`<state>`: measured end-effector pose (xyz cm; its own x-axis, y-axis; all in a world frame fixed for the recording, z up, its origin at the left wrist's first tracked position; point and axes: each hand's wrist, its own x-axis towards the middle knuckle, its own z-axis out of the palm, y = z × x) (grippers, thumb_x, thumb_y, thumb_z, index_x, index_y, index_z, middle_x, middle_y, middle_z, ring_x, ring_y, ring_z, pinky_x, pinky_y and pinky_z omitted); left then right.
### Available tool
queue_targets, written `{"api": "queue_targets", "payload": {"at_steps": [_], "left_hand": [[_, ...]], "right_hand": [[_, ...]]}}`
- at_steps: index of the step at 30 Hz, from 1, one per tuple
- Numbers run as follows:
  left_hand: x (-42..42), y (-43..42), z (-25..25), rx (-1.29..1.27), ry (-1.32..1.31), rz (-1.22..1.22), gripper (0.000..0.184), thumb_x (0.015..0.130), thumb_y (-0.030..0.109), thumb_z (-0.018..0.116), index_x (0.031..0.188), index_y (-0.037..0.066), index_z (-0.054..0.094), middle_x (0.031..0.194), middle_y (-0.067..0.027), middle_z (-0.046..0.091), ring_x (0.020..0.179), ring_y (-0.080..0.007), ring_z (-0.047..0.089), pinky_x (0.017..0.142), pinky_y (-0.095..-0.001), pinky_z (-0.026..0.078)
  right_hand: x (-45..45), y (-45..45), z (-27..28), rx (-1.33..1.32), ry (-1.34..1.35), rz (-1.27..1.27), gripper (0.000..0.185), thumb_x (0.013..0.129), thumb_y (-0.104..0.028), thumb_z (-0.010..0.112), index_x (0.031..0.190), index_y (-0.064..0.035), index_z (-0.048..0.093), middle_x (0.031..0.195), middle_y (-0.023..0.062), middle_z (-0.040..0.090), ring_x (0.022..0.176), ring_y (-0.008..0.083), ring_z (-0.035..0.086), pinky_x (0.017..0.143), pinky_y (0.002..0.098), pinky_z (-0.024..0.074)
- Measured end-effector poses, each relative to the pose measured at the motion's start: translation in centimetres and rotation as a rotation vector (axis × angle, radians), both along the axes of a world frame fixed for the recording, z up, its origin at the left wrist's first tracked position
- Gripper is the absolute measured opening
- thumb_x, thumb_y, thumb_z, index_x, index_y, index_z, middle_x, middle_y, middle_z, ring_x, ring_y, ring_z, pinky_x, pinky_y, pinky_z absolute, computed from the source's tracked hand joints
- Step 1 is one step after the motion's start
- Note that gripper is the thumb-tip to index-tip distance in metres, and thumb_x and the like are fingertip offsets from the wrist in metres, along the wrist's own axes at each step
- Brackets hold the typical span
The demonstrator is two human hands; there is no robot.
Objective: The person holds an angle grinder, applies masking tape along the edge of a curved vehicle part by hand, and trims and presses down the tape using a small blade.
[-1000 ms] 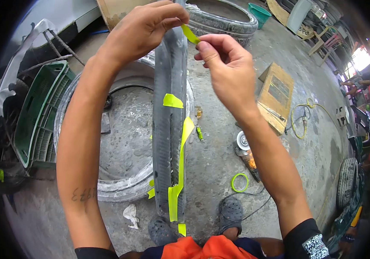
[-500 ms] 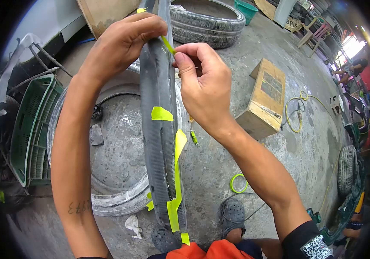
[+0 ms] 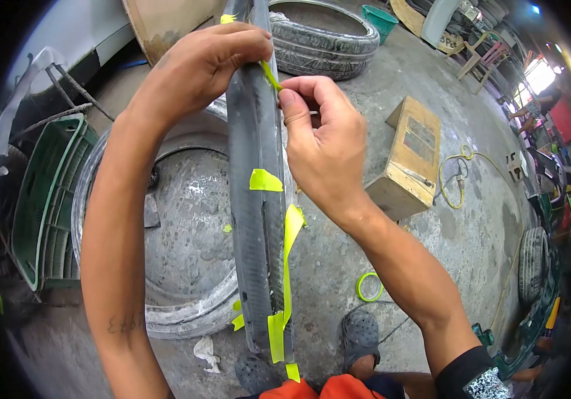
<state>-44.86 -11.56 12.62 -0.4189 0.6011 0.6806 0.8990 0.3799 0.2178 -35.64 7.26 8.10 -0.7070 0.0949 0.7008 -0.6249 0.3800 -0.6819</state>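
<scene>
A long dark part [image 3: 249, 133] with a ribbed, carbon-like surface runs down the middle, over a tire lying flat. Yellow-green tape patches [image 3: 265, 180] stick to it, and a longer tape strip [image 3: 288, 256] follows its right edge, partly lifted at the top. A short tape piece [image 3: 271, 75] stretches between my hands near the part's upper end. My left hand [image 3: 215, 63] pinches its upper end, fingertips partly hidden. My right hand [image 3: 325, 136] pinches the lower end between thumb and finger, beside the part's right edge.
Beneath the part lies a dusty tire [image 3: 186, 322]; another tire [image 3: 322, 46] is behind it. A wooden box [image 3: 413, 156], tape roll [image 3: 369, 286] and yellow cable [image 3: 455, 199] are to the right. A green crate [image 3: 49, 206] stands left. A person [image 3: 550, 98] is far right.
The view has shifted, and the long part now appears higher up and slightly tilted. Both hands have come lower against the part, still holding the short tape piece.
</scene>
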Motion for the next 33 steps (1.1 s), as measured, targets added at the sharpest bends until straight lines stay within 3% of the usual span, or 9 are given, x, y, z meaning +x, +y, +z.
{"api": "queue_targets", "payload": {"at_steps": [6, 16, 19, 23, 33], "left_hand": [[0.5, 0.0, 0.8, -0.042, 0.037, -0.006, 0.022, 0.092, -0.012, 0.053, 0.105, -0.002, 0.066, 0.128, -0.0129, 0.069, 0.102, -0.0239, 0.071, 0.092, -0.0341, 0.057], [1.0, -0.1, 1.9, -0.103, 0.029, 0.008, 0.021, 0.087, -0.009, 0.057, 0.104, -0.001, 0.067, 0.124, -0.0181, 0.069, 0.102, -0.0311, 0.069, 0.087, -0.0373, 0.055], [1.7, -0.2, 2.7, -0.167, -0.070, 0.014, 0.022, 0.087, -0.008, 0.058, 0.105, -0.001, 0.068, 0.120, -0.0191, 0.070, 0.112, -0.0362, 0.067, 0.091, -0.0405, 0.054], [1.7, -0.3, 3.1, -0.232, -0.110, 0.021, 0.022, 0.088, -0.008, 0.057, 0.106, -0.002, 0.067, 0.114, -0.0220, 0.070, 0.121, -0.0358, 0.063, 0.096, -0.0416, 0.051], [1.8, -0.6, 1.8, -0.131, -0.167, 0.034, 0.023, 0.092, -0.004, 0.054, 0.111, 0.001, 0.067, 0.123, -0.0197, 0.069, 0.119, -0.0361, 0.062, 0.103, -0.0407, 0.048]], "right_hand": [[-0.3, -0.1, -0.2, -0.035, 0.038, 0.017, 0.008, 0.093, -0.004, 0.065, 0.097, 0.0035, 0.064, 0.090, 0.0212, 0.066, 0.078, 0.0386, 0.066, 0.067, 0.0435, 0.0513], [0.2, -0.1, -0.1, -0.028, -0.010, 0.037, 0.009, 0.095, -0.005, 0.065, 0.099, 0.0028, 0.066, 0.094, 0.0190, 0.068, 0.079, 0.0339, 0.068, 0.069, 0.0403, 0.0538], [0.4, -0.2, 0.0, -0.028, -0.070, 0.026, 0.012, 0.096, -0.008, 0.066, 0.102, 0.0029, 0.067, 0.093, 0.0166, 0.068, 0.081, 0.0265, 0.070, 0.070, 0.0351, 0.0575], [0.6, -0.4, -0.1, -0.052, -0.090, 0.032, 0.014, 0.097, -0.009, 0.066, 0.103, 0.0033, 0.067, 0.094, 0.0155, 0.069, 0.080, 0.0236, 0.069, 0.069, 0.0343, 0.0572], [1.8, 0.3, 0.2, 0.007, -0.015, 0.012, 0.014, 0.096, -0.010, 0.068, 0.103, 0.0022, 0.068, 0.094, 0.0135, 0.069, 0.081, 0.0204, 0.069, 0.069, 0.0322, 0.0569]]}}
